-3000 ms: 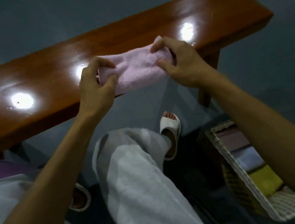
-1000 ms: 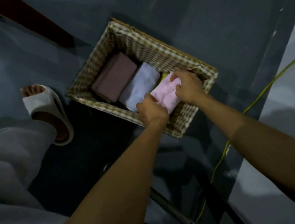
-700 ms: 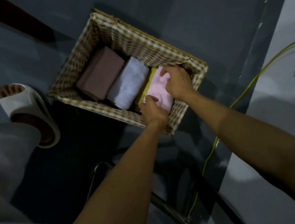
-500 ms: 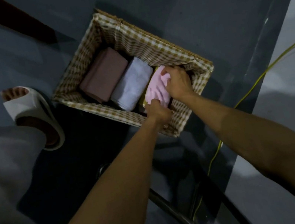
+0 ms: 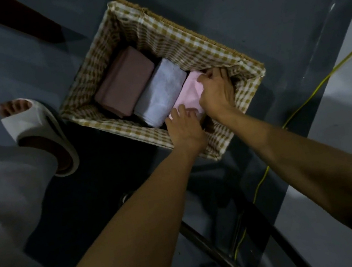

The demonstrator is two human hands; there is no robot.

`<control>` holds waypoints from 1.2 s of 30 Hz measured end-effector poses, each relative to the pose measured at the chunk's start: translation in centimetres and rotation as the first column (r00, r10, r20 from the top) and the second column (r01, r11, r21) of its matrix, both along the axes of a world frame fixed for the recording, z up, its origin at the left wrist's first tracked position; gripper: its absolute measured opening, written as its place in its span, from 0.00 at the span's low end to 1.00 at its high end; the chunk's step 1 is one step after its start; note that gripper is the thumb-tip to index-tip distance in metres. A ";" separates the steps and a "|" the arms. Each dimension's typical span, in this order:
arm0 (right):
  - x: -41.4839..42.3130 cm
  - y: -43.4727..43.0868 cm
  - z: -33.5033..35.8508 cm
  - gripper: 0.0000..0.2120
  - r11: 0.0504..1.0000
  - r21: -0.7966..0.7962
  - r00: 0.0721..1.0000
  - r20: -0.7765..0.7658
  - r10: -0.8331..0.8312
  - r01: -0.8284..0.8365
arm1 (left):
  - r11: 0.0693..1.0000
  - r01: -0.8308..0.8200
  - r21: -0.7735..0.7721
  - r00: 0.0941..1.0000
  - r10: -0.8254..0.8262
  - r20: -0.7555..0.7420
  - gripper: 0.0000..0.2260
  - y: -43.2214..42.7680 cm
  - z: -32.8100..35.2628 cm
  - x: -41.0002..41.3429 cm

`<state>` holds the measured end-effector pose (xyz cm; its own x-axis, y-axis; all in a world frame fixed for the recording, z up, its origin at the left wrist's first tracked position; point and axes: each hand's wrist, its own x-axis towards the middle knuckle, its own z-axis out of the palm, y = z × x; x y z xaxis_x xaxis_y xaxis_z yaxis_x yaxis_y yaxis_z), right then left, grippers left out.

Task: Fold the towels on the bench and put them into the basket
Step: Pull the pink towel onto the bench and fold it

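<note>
A wicker basket [image 5: 190, 44] with a checked lining stands on the dark floor. Inside it lie a folded brown towel [image 5: 124, 83], a folded white towel [image 5: 161, 91] and, at the right end, a folded pink towel [image 5: 187, 94], side by side. My right hand [image 5: 217, 93] pinches the pink towel's far end with curled fingers, down inside the basket. My left hand [image 5: 184, 127] rests on the towel's near end with its fingers laid over it, above the basket's near wall.
A dark edge of the bench [image 5: 18, 17] shows at the top left. My foot in a white slipper [image 5: 37, 131] and grey trouser leg [image 5: 3, 208] are on the left. A yellow cable [image 5: 304, 100] runs along the floor on the right; a metal frame [image 5: 214, 257] lies below.
I carried the folded pink towel from the bench to the basket. Over the last second both hands lowered it into the right end beside the white towel, hiding the yellow towel beneath.
</note>
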<state>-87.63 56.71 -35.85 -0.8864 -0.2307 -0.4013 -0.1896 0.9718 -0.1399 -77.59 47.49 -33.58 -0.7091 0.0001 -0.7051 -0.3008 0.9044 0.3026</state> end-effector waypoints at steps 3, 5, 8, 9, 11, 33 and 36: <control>-0.1 0.0 -0.5 0.32 0.998 0.053 0.993 0.107 -0.042 0.036 | 0.995 0.098 -0.001 0.990 -0.097 0.104 0.32 -0.1 -0.6 0.1; -0.3 0.3 -1.0 0.39 0.995 0.097 0.975 0.220 -0.027 0.006 | 0.991 0.062 0.115 0.966 -0.089 0.241 0.33 -0.5 -1.0 -0.1; -0.6 0.8 -1.3 0.42 0.994 0.097 0.946 0.324 0.007 -0.040 | 0.980 0.000 0.199 0.936 -0.070 0.345 0.31 -1.3 -0.9 -0.6; -0.6 0.8 -1.2 0.42 0.994 0.094 0.939 0.343 0.014 -0.049 | 0.981 0.000 0.192 0.940 -0.065 0.335 0.30 -1.5 -0.6 -0.6; -0.7 0.8 -0.7 0.40 0.997 0.076 0.943 0.333 0.003 -0.030 | 0.982 -0.033 0.184 0.964 -0.017 0.266 0.28 -2.1 0.1 -0.4; 2.3 -13.2 11.9 0.28 0.918 -0.223 0.937 0.048 0.347 -0.329 | 0.980 -0.191 0.051 0.857 0.193 -0.477 0.28 -24.7 16.1 4.5; 2.5 -18.0 14.3 0.28 0.864 -0.300 0.912 -0.059 0.406 -0.404 | 0.977 -0.200 0.074 0.853 0.211 -0.478 0.28 -29.1 19.1 6.3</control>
<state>-85.10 38.72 -21.51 -0.6868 -0.6784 -0.2611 -0.5555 0.7215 -0.4134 -71.33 18.36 -14.43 -0.9449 -0.1724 -0.2782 -0.2915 0.8299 0.4757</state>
